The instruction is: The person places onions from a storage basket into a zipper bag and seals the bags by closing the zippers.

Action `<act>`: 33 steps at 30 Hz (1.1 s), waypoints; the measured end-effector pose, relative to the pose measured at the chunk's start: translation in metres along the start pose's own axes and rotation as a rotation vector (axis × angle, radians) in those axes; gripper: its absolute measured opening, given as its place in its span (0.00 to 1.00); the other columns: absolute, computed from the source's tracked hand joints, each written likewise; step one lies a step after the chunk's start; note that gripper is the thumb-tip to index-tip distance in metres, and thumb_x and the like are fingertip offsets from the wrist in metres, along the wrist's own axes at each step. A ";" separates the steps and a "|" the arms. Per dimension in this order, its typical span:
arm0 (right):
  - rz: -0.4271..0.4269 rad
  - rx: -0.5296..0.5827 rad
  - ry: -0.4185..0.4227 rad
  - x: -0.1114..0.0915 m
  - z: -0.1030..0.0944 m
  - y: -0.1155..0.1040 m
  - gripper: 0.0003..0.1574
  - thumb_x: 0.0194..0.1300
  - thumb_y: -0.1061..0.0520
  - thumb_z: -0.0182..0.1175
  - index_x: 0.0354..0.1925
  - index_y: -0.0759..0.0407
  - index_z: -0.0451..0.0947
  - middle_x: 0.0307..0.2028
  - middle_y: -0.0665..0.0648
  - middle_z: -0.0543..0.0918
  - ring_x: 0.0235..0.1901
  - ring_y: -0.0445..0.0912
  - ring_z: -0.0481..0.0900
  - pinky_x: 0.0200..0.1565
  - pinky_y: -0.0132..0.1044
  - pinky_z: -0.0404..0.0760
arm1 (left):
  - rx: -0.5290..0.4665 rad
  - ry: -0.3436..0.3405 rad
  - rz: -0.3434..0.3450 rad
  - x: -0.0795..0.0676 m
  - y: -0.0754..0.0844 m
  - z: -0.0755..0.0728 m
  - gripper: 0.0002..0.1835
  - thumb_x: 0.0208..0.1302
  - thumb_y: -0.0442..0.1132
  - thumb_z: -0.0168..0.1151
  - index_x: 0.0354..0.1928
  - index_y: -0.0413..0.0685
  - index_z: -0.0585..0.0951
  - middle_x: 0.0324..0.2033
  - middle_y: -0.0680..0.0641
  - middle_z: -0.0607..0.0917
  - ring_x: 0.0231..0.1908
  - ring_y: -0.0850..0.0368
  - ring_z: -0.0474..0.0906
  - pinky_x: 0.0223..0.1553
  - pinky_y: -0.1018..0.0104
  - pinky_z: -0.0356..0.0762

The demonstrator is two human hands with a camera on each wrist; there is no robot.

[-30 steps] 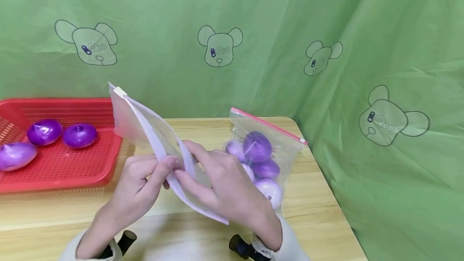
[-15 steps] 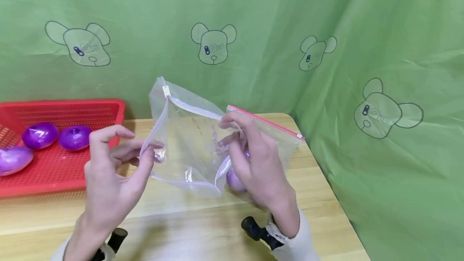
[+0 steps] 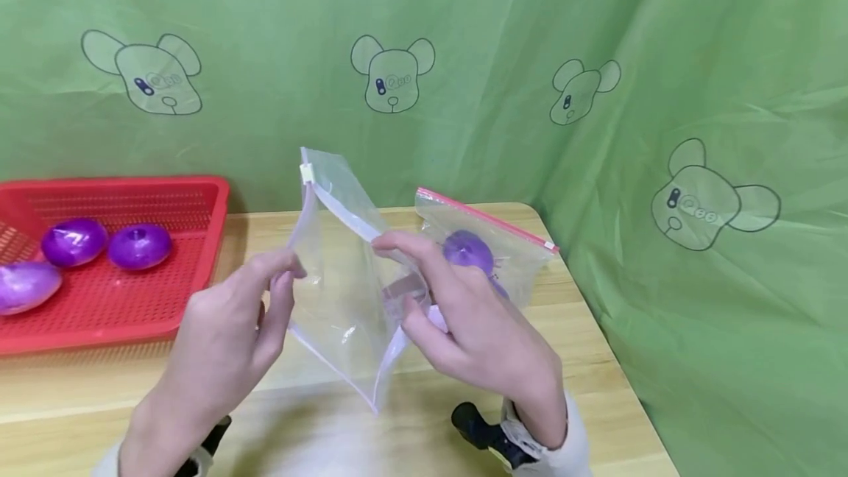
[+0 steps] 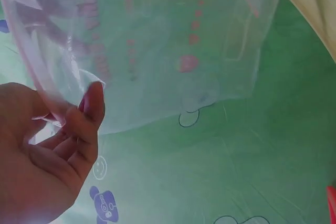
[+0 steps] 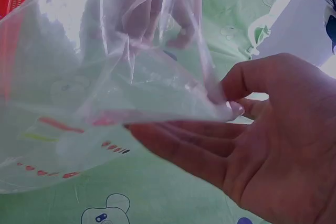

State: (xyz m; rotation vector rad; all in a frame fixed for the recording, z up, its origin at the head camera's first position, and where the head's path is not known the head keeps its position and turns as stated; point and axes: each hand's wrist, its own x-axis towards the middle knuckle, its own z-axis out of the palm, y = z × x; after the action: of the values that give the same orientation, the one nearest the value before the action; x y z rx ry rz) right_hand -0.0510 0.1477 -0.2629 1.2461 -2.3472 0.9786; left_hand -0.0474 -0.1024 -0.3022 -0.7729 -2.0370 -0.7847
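A clear zip bag (image 3: 341, 300) hangs with its mouth spread wide over the table, its white slider (image 3: 307, 173) at the far end. My left hand (image 3: 228, 330) pinches the left rim of the mouth; in the left wrist view the thumb and fingers of that hand (image 4: 58, 156) grip the plastic edge. Across the mouth, my right hand (image 3: 470, 315) pinches the right rim, its thumb on one side of the film and fingers on the other in the right wrist view. Red printed marks show on the bag (image 5: 47, 77).
Right of the hands lies a second zip bag (image 3: 526, 271) with a pink-red closure, holding purple onions (image 3: 467, 249), partly hidden by my right hand. A red basket (image 3: 126, 308) with shiny purple onions (image 3: 139, 246) stands at left on the wooden table (image 3: 570, 359). Green cloth (image 3: 464, 131) hangs behind.
The hands, close together on the rim a second ago, have parted and pulled the bag's mouth wide. Since half a second ago, the left hand has moved slightly right and its fingers have closed more.
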 end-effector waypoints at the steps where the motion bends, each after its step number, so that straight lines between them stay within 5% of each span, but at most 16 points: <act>1: -0.013 -0.024 -0.014 0.000 0.000 -0.001 0.37 0.60 0.69 0.49 0.68 0.56 0.63 0.27 0.47 0.78 0.20 0.31 0.62 0.23 0.21 0.62 | 0.019 -0.029 0.004 0.000 0.001 0.000 0.13 0.75 0.40 0.45 0.46 0.42 0.79 0.28 0.53 0.81 0.20 0.64 0.69 0.19 0.75 0.70; 8: -0.084 -0.091 -0.169 -0.002 -0.001 -0.004 0.38 0.65 0.72 0.46 0.71 0.53 0.65 0.44 0.49 0.78 0.33 0.40 0.67 0.38 0.25 0.70 | 0.003 -0.162 -0.032 -0.001 0.001 0.003 0.12 0.68 0.33 0.51 0.47 0.43 0.82 0.24 0.56 0.72 0.19 0.66 0.63 0.18 0.79 0.62; 13: 0.032 -0.083 -0.154 -0.005 -0.008 -0.006 0.34 0.67 0.72 0.48 0.69 0.55 0.65 0.58 0.52 0.76 0.43 0.42 0.74 0.47 0.33 0.76 | 0.005 -0.165 -0.078 -0.002 0.000 0.006 0.12 0.66 0.35 0.57 0.49 0.40 0.82 0.26 0.56 0.76 0.22 0.66 0.70 0.20 0.77 0.67; 18: 0.083 -0.079 -0.136 -0.009 -0.005 -0.018 0.29 0.66 0.73 0.49 0.59 0.52 0.75 0.73 0.53 0.62 0.62 0.45 0.72 0.58 0.41 0.77 | 0.014 -0.156 -0.087 -0.004 0.000 0.009 0.13 0.65 0.34 0.59 0.50 0.41 0.82 0.26 0.55 0.77 0.22 0.65 0.70 0.19 0.76 0.66; 22: 0.068 -0.162 -0.123 -0.003 0.012 -0.021 0.22 0.68 0.71 0.48 0.52 0.55 0.79 0.69 0.56 0.69 0.62 0.46 0.74 0.57 0.39 0.79 | -0.009 -0.169 -0.081 -0.005 -0.001 0.010 0.14 0.65 0.35 0.60 0.52 0.40 0.81 0.27 0.55 0.77 0.23 0.64 0.72 0.21 0.75 0.70; 26: 0.124 -0.255 -0.025 0.004 0.023 -0.016 0.18 0.69 0.68 0.51 0.54 0.61 0.80 0.51 0.55 0.82 0.41 0.42 0.80 0.40 0.30 0.81 | -0.043 -0.180 -0.066 -0.006 -0.002 0.013 0.17 0.63 0.34 0.62 0.53 0.40 0.81 0.26 0.56 0.77 0.23 0.66 0.73 0.21 0.76 0.69; 29: 0.185 -0.289 0.002 0.004 0.024 -0.013 0.22 0.69 0.65 0.57 0.61 0.62 0.76 0.38 0.51 0.80 0.30 0.39 0.73 0.29 0.26 0.75 | -0.074 -0.200 -0.058 -0.007 -0.004 0.016 0.19 0.60 0.32 0.64 0.54 0.42 0.81 0.26 0.57 0.75 0.23 0.67 0.71 0.21 0.79 0.67; 33: 0.240 -0.321 -0.001 0.003 0.019 -0.007 0.29 0.67 0.65 0.60 0.66 0.59 0.72 0.35 0.52 0.75 0.28 0.40 0.69 0.27 0.27 0.72 | -0.025 -0.217 -0.059 -0.006 -0.009 0.018 0.22 0.54 0.25 0.63 0.53 0.42 0.82 0.25 0.56 0.76 0.19 0.69 0.66 0.18 0.80 0.63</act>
State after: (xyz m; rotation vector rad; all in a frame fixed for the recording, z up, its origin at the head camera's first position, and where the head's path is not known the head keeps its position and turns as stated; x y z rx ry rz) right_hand -0.0461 0.1293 -0.2718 0.8589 -2.5697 0.6280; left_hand -0.0592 -0.0962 -0.3185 -0.8459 -2.2553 -0.7893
